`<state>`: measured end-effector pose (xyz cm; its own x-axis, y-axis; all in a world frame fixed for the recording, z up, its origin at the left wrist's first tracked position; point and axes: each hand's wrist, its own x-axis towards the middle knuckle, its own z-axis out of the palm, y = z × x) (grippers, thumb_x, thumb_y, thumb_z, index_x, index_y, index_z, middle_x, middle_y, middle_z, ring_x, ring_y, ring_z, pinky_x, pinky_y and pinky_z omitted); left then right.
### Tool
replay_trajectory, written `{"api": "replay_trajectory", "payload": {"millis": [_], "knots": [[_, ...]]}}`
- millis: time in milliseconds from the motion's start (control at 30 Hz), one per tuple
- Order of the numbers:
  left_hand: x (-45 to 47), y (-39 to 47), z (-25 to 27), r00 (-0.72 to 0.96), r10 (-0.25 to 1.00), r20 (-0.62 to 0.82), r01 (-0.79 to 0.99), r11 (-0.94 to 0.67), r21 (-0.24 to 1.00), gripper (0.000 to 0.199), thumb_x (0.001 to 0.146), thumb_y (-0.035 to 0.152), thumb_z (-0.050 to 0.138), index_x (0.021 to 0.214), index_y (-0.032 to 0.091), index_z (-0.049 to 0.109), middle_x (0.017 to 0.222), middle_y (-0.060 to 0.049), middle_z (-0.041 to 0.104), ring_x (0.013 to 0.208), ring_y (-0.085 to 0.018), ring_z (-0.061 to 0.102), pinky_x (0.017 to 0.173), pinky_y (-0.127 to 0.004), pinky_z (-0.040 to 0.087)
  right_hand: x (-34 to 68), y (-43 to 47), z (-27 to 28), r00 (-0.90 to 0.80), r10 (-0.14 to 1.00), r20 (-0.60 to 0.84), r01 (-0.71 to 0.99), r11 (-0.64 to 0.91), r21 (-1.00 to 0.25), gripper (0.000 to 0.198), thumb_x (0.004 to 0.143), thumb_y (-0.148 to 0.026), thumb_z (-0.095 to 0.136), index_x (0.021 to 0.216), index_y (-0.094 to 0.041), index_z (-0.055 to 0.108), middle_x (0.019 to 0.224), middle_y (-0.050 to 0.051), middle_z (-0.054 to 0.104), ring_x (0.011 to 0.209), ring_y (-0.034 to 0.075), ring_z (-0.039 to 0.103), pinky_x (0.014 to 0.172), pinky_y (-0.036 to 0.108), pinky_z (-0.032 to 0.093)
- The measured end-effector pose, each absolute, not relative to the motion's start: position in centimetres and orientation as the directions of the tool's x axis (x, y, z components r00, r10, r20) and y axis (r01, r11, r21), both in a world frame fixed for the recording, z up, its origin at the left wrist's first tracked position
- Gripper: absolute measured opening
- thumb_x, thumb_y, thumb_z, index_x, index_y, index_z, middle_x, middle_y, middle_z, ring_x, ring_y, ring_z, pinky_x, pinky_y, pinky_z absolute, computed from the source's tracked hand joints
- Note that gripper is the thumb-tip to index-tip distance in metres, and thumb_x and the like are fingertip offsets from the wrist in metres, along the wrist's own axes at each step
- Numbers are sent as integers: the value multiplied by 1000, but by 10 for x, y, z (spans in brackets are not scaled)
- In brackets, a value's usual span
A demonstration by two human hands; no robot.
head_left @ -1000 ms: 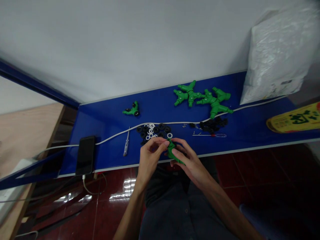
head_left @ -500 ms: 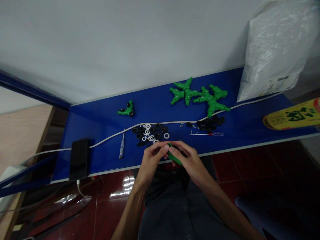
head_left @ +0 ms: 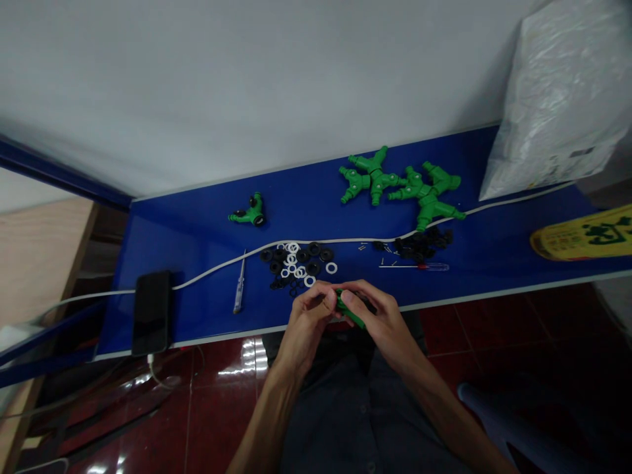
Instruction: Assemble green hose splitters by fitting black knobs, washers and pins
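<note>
A green plastic Y-shaped hose connector (head_left: 351, 311) is held between my two hands at the table's front edge, mostly covered by fingers. My left hand (head_left: 312, 309) pinches its near-left end. My right hand (head_left: 374, 308) wraps round its body, with the thumb on top. Just beyond my left hand lie white rings (head_left: 300, 272) and black rings (head_left: 313, 268) in a loose pile. Another green Y connector (head_left: 251, 212) with black parts fitted rests farther back on the left. Several plain green connectors (head_left: 374, 176) lie together at the back right.
A clear-handled screwdriver (head_left: 239, 294) and a phone (head_left: 151, 313) lie left on the blue table (head_left: 197, 230). A white cable (head_left: 340, 241) crosses it. Rightward are a red-collared screwdriver (head_left: 427, 266), small screws (head_left: 388, 249), black parts (head_left: 419, 246), a plastic bag (head_left: 557, 99) and a yellow container (head_left: 582, 236).
The view has shifted slightly. My hands stay on the green connector, and the left fingers have shifted a little at its end. The things on the table stay in place.
</note>
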<state>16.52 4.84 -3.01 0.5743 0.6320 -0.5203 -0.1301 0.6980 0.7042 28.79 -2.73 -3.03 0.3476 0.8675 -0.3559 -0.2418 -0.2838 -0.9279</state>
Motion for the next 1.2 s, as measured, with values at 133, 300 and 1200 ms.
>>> {"api": "replay_trajectory", "payload": {"millis": [133, 300, 1200], "knots": [[166, 50, -30, 570, 605, -556, -149, 742, 654, 22, 78, 36, 82, 79, 15, 76, 77, -1, 61, 66, -10, 53, 65, -23, 46, 288, -28, -31, 343, 869, -357, -223, -294, -929, 28, 93, -49, 66, 106, -26, 76, 95, 2, 73, 85, 19, 66, 70, 29, 53], [169, 49, -31, 565, 584, -583, -193, 781, 595, 24, 73, 35, 84, 74, 13, 75, 68, 0, 56, 66, -10, 50, 67, -24, 45, 290, -30, -33, 356, 885, -299, -151, -262, -953, 23, 94, -44, 65, 102, -25, 74, 103, 3, 74, 95, 21, 66, 83, 33, 51], [153, 35, -41, 474, 664, -578, -190, 718, 669, 32, 83, 36, 79, 109, 19, 80, 117, -11, 77, 102, -24, 73, 94, -36, 59, 297, -41, -53, 532, 843, 80, 234, -56, -971, 59, 79, -36, 84, 132, -31, 61, 137, 8, 61, 130, 29, 56, 109, 46, 47]]}}
